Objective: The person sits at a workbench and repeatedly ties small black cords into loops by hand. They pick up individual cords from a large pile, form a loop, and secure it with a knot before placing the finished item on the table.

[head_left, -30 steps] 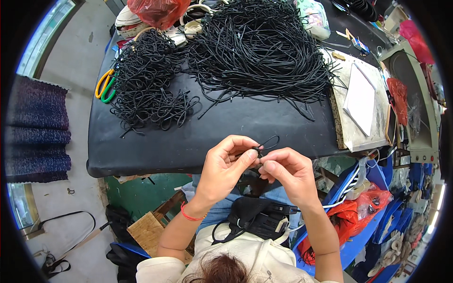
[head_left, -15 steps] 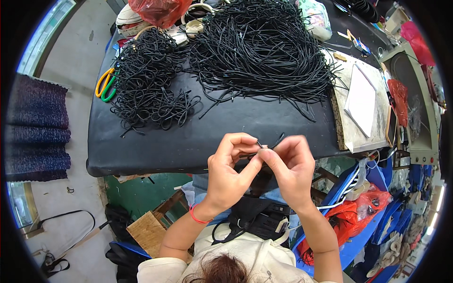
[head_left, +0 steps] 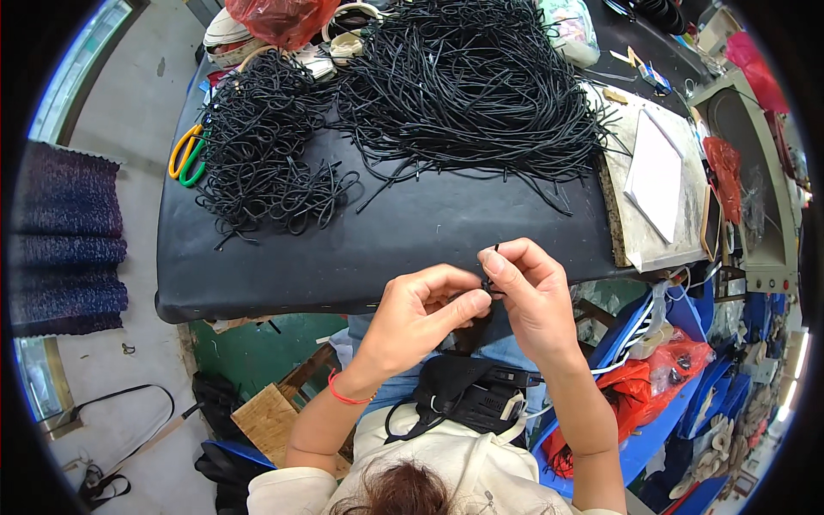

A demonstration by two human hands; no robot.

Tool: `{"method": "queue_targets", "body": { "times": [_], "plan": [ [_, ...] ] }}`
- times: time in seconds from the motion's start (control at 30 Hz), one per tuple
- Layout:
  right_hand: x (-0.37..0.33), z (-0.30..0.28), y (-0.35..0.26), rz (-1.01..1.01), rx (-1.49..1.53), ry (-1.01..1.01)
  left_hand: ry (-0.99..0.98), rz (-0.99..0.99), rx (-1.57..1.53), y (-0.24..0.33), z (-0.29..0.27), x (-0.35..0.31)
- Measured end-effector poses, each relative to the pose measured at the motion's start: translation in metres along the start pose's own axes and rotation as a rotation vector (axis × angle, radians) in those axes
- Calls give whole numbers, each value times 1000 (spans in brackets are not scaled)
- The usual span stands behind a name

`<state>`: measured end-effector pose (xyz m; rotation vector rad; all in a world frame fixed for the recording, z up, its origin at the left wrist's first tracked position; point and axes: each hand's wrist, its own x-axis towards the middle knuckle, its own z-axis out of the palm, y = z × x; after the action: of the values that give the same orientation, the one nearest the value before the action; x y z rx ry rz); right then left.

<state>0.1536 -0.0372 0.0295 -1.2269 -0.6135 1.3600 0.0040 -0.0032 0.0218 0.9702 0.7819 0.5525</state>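
My left hand (head_left: 421, 313) and my right hand (head_left: 528, 287) meet just off the near edge of the black table (head_left: 412, 232). Both pinch one short black cord (head_left: 487, 283) between thumb and fingers; most of the cord is hidden by the fingers. A red band circles my left wrist. On the table beyond lie a large heap of straight black cords (head_left: 468, 86) and, to its left, a smaller heap of looped, knotted black cords (head_left: 262, 146).
Yellow and green handled scissors (head_left: 186, 154) lie at the table's left edge. A red plastic bag (head_left: 279, 17) sits at the back. A white pad on a stone slab (head_left: 657, 176) lies to the right. Blue crates and red bags (head_left: 678, 378) crowd the lower right floor.
My hands have drawn closer together and shifted slightly right. The cord end that stuck out between them a second ago is now mostly covered by my fingers.
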Motion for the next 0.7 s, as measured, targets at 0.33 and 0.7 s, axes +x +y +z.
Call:
{"method": "queue_targets", "body": {
  "times": [0.33, 0.7],
  "plan": [
    [-4, 0, 4, -27, -40, -19, -32, -74, 57, 2, 7, 1],
    [-4, 5, 0, -208, -68, 52, -80, 43, -23, 3, 6, -4]
  ]
}}
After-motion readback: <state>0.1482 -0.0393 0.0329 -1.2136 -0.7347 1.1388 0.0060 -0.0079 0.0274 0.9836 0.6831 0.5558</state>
